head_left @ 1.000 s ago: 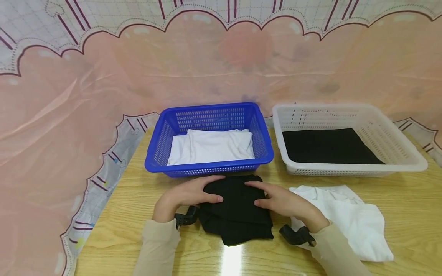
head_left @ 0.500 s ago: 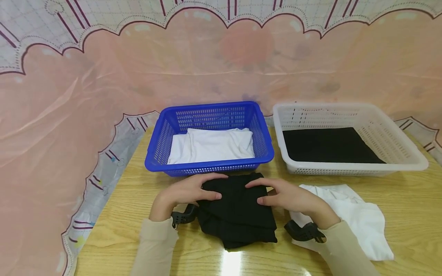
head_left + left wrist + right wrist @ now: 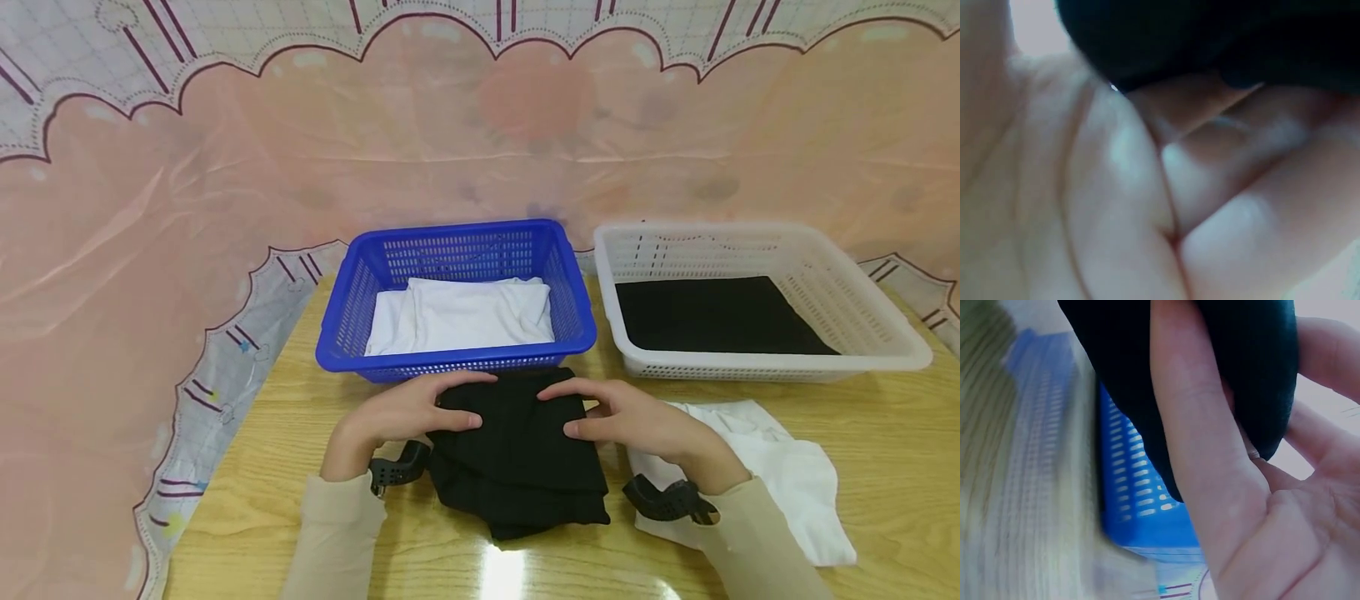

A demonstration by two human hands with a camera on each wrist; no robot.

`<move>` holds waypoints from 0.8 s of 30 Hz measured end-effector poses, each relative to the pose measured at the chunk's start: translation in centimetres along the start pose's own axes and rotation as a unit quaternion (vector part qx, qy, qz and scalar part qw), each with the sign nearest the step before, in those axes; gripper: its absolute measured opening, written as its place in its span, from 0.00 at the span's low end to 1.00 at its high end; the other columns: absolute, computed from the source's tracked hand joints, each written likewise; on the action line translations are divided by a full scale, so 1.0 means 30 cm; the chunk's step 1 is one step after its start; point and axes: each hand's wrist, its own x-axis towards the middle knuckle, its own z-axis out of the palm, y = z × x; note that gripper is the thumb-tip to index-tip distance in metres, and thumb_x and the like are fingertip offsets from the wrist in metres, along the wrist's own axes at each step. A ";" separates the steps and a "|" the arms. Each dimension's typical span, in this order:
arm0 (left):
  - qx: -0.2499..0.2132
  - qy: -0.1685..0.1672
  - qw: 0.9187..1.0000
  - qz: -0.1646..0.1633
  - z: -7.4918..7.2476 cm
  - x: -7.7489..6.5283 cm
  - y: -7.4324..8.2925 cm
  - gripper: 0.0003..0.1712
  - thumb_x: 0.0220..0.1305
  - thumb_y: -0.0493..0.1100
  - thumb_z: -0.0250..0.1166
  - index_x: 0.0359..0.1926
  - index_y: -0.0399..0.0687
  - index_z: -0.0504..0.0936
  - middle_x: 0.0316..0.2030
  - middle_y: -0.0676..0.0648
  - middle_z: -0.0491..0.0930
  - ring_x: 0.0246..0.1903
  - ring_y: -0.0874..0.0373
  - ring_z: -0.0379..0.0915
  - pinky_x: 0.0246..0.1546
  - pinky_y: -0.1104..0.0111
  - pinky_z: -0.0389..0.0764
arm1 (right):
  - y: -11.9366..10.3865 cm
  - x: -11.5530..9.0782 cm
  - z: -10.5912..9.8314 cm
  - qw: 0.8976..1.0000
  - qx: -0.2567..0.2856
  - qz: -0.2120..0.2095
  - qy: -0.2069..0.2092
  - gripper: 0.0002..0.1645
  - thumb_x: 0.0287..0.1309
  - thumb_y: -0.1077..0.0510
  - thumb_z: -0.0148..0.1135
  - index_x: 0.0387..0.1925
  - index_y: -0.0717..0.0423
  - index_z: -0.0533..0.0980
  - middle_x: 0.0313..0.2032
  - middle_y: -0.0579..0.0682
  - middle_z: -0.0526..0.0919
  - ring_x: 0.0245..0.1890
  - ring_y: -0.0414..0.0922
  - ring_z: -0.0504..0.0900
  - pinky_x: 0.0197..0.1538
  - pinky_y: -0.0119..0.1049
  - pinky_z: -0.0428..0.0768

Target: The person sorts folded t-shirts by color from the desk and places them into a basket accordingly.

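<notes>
A folded black cloth (image 3: 517, 450) lies between both hands in the head view, in front of the blue basket. My left hand (image 3: 408, 412) grips its left edge, thumb on top; in the left wrist view the fingers (image 3: 1229, 162) reach under the dark fabric (image 3: 1147, 37). At the opposite edge my right hand (image 3: 637, 421) pinches the cloth. The right wrist view shows one finger (image 3: 1194, 406) laid along the black fabric (image 3: 1247, 369), with other digits on its far side. The cloth's front part sags in loose layers.
Behind the cloth stands a blue basket (image 3: 457, 362) with folded white cloth (image 3: 480, 317) inside. A white basket (image 3: 780, 362) to its right contains black cloth (image 3: 712, 317). A crumpled white cloth (image 3: 787, 475) lies right of my right hand on the wooden table (image 3: 255, 500).
The black cloth has risen slightly toward the blue basket and looks a little larger. My right hand has shifted a little to the right with its edge; the left hand has barely moved.
</notes>
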 end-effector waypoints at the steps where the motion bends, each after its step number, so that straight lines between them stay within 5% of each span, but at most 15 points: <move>1: -0.003 0.002 1.000 0.004 -0.001 0.000 0.001 0.29 0.53 0.59 0.61 0.58 0.73 0.66 0.55 0.60 0.66 0.53 0.64 0.62 0.55 0.62 0.62 | -0.002 -0.003 -0.003 1.000 -0.002 -0.001 0.003 0.24 0.56 0.51 0.58 0.56 0.38 0.68 0.34 0.49 0.73 0.28 0.46 0.72 0.33 0.38 0.73; 8: -0.035 0.005 0.999 -0.001 -0.003 -0.006 0.014 0.29 0.53 0.58 0.62 0.57 0.75 0.66 0.55 0.60 0.66 0.52 0.63 0.62 0.53 0.62 0.65 | -0.014 -0.018 -0.017 1.000 -0.018 -0.022 0.009 0.23 0.57 0.52 0.57 0.55 0.37 0.68 0.24 0.48 0.68 0.22 0.42 0.68 0.27 0.35 0.70; 13: -0.038 0.013 0.999 0.009 -0.005 -0.010 0.024 0.29 0.54 0.58 0.61 0.58 0.77 0.65 0.55 0.60 0.65 0.52 0.62 0.63 0.52 0.61 0.66 | -0.024 -0.030 -0.026 0.999 -0.025 -0.040 0.020 0.23 0.57 0.53 0.57 0.56 0.39 0.68 0.14 0.44 0.54 0.14 0.39 0.58 0.20 0.32 0.63; 18: -0.059 0.021 0.997 0.040 -0.011 -0.008 0.031 0.29 0.56 0.56 0.60 0.59 0.77 0.63 0.58 0.61 0.63 0.54 0.62 0.62 0.54 0.59 0.64 | -0.029 -0.047 -0.040 0.997 -0.005 -0.068 0.033 0.23 0.59 0.57 0.55 0.57 0.43 0.67 0.19 0.48 0.60 0.18 0.41 0.63 0.27 0.37 0.70; 24: -0.111 0.011 0.990 0.083 -0.015 -0.010 0.040 0.32 0.59 0.51 0.59 0.63 0.70 0.59 0.58 0.58 0.64 0.56 0.61 0.62 0.55 0.60 0.63 | -0.035 -0.061 -0.052 0.994 0.065 -0.083 0.028 0.24 0.61 0.60 0.51 0.59 0.49 0.65 0.44 0.59 0.70 0.36 0.49 0.75 0.40 0.43 0.75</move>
